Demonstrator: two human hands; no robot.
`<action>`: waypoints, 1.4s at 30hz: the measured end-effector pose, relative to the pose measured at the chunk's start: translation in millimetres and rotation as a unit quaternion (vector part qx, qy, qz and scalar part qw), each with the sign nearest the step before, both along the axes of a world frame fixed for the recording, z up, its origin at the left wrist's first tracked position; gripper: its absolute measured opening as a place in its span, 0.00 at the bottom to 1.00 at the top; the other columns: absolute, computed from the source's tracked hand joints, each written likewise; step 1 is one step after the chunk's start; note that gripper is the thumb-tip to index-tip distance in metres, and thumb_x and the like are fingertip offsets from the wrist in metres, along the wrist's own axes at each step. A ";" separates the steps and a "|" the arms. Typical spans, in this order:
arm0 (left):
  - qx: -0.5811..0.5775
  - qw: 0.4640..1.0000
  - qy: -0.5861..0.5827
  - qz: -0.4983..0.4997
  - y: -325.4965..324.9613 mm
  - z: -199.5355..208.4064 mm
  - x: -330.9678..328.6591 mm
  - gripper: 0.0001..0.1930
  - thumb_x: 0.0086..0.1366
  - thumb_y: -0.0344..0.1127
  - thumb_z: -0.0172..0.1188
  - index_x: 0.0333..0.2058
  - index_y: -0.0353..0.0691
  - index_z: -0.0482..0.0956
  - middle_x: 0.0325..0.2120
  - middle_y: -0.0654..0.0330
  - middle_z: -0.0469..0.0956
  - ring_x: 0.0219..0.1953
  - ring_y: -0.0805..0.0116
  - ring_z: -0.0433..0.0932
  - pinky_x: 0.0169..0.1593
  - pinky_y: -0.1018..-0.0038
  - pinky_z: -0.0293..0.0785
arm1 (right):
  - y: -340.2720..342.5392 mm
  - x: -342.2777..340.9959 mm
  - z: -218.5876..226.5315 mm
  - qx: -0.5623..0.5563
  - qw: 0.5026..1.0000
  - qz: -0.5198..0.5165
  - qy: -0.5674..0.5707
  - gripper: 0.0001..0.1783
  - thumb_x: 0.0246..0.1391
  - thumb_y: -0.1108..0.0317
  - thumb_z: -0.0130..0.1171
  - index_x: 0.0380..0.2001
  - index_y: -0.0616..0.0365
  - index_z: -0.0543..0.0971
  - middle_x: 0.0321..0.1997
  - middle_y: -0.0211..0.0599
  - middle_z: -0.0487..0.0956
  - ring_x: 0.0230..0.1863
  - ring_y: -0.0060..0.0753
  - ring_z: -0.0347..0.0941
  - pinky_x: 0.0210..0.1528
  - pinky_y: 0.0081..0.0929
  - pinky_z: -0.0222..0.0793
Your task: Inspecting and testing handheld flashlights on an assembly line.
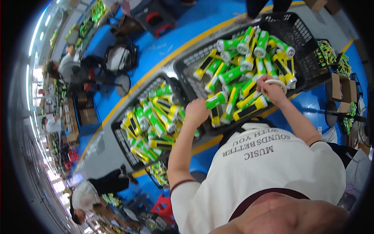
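Observation:
My left hand (197,111) is closed round the near end of a green and white flashlight (216,100), over the rim between two black crates. Above the right crate (307,76), my right hand (271,90) has its fingers curled. A pale ring that looks like a roll of tape (283,86) sits around that hand; what else its fingers touch is too small to make out. Below both hands lies a loose heap of green and yellow flashlights (233,74), some with dark panels along the body.
The left crate (121,146) holds more flashlights. A cardboard box (342,91) and a fan-like stand (332,113) are at the right. Other people (83,197) are along the left side. A dark stool (154,19) with red parts stands at the far side.

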State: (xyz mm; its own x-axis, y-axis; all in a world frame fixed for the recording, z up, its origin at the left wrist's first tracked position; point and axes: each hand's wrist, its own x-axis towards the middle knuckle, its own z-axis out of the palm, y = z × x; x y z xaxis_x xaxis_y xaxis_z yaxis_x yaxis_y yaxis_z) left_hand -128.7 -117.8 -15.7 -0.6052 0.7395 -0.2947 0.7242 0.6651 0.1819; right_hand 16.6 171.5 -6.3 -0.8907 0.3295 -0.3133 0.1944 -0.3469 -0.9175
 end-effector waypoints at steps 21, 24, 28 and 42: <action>0.706 0.496 -0.388 0.324 -50.2 50.5 81.5 0.33 0.53 0.26 0.57 0.56 0.42 0.52 0.40 0.57 0.69 0.37 0.69 0.72 0.37 0.72 0.72 | -154.8 -110.3 77.4 -0.194 0.911 0.335 0.143 0.06 0.54 0.69 0.50 0.25 0.57 0.68 0.56 0.46 0.62 0.34 0.24 0.71 0.31 0.19 0.68; 0.775 0.325 -0.429 0.330 -90.4 69.4 83.4 0.22 0.56 0.37 0.52 0.50 0.40 0.61 0.34 0.56 0.72 0.34 0.66 0.73 0.37 0.72 0.73 | -190.5 -119.9 88.1 -0.127 0.918 0.367 0.084 0.04 0.52 0.70 0.53 0.30 0.58 0.71 0.32 0.36 0.73 0.31 0.23 0.70 0.33 0.20 0.66; 0.770 0.322 -0.457 0.307 -125.4 90.4 77.0 0.22 0.62 0.43 0.38 0.50 0.36 0.61 0.41 0.52 0.71 0.37 0.65 0.73 0.39 0.72 0.72 | -226.1 -121.9 110.9 -0.135 0.902 0.401 0.088 0.06 0.51 0.69 0.55 0.28 0.58 0.70 0.28 0.34 0.73 0.31 0.25 0.71 0.35 0.20 0.65; 0.682 0.512 -0.425 0.302 -131.0 85.4 72.9 0.34 0.52 0.24 0.52 0.56 0.38 0.44 0.42 0.55 0.67 0.43 0.69 0.70 0.46 0.72 0.68 | -242.9 -104.1 124.3 -0.006 0.879 0.475 0.048 0.10 0.50 0.63 0.58 0.26 0.58 0.73 0.23 0.25 0.71 0.27 0.15 0.65 0.30 0.15 0.61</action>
State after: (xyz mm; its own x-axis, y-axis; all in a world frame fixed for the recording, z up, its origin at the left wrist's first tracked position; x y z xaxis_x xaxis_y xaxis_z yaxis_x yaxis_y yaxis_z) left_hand -55.8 -248.8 69.7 -0.9270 0.3612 -0.1006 -0.2662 -0.4451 0.8550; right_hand -87.5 -71.4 118.0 -0.7847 -0.5795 -0.2200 0.3232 -0.0797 -0.9430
